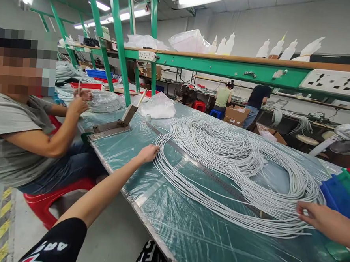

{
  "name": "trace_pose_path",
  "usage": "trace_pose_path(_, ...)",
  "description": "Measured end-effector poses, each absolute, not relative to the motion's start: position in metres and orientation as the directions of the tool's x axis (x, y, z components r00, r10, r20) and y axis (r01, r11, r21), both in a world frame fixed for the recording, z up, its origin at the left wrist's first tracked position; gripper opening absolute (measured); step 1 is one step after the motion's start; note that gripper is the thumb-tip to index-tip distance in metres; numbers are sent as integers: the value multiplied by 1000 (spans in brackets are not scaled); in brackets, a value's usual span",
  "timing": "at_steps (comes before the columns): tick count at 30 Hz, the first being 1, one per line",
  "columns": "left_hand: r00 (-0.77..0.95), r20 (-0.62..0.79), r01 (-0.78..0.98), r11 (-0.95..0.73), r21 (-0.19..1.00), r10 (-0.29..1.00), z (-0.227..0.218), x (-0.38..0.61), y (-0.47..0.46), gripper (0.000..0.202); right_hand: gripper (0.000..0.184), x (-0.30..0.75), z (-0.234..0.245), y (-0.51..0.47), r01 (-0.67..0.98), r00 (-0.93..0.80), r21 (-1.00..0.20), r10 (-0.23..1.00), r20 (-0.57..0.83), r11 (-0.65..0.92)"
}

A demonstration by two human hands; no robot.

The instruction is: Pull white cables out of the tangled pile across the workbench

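Observation:
A large coil of thin white cables lies spread over the table, with a looser bundle curving along its near side. At the bundle's left end, my left hand is closed on the white cables, its arm stretched out. My right hand is at the coil's right end, thumb and fingers curled together at the cables; its grip is partly hidden. A long steel ruler runs diagonally beneath the cables.
A lever cutter stands at the table's left edge, near a clear plastic bag. Blue bins sit at the right. To the left, a co-worker sits on a red stool. A green shelf spans the back.

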State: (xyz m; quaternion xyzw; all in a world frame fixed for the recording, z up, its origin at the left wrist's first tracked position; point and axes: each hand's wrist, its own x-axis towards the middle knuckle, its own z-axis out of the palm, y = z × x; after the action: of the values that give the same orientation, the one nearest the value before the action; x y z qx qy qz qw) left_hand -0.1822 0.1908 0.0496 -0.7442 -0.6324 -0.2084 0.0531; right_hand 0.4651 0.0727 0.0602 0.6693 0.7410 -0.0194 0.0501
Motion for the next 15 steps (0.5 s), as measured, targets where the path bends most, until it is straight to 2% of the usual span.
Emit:
trace_pose_path(2, 140, 338, 964, -205, 167, 931, 47, -182, 192, 38, 16, 446, 69, 67, 996, -90, -5, 966, -244, 92)
trace_pose_path(5, 226, 278, 954, -270, 133, 934, 46, -181, 203, 35, 7, 424, 78, 59, 999, -41, -28, 968, -247, 35)
trace_pose_path(8, 301, 270, 937, -336, 94, 915, 41, -182, 222, 32, 6, 416, 74, 58, 989, -19, -143, 951, -308, -27)
trace_pose_path(12, 347, 357, 922, -385, 37, 867, 38, -182, 232, 51, 22, 422, 65, 58, 911, 6, -347, 848, -531, -223)
trace_pose_path(15, 423, 502, 883, -469, -39, 755, 50, -175, 211, 53, 38, 433, 72, 61, 864, 76, -370, 815, -575, -341)
